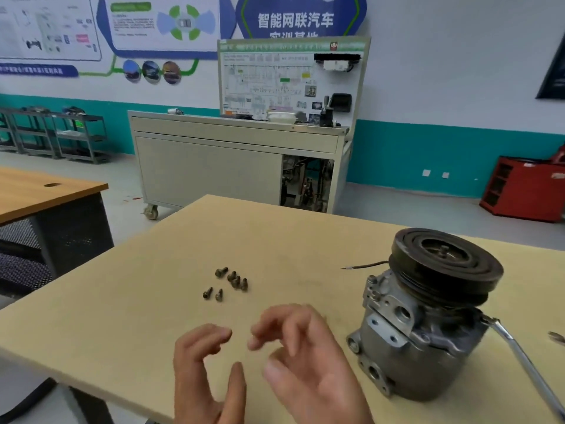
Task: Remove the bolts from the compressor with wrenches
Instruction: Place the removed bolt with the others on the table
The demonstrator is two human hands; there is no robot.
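Note:
The grey metal compressor stands on the tan table at the right, with its black pulley tilted upward. Several loose bolts lie in a small cluster near the table's middle. A chrome wrench leans against the compressor's right side, its handle running to the lower right edge. My left hand and my right hand hover above the table's near edge, left of the compressor. Both hold nothing, and their fingers hang loosely curled.
A thin wire sticks out left from behind the pulley. Beyond the table stand a grey training cabinet on wheels, a wooden desk at the left and a red tool cabinet at the right. A small metal object lies at the right edge.

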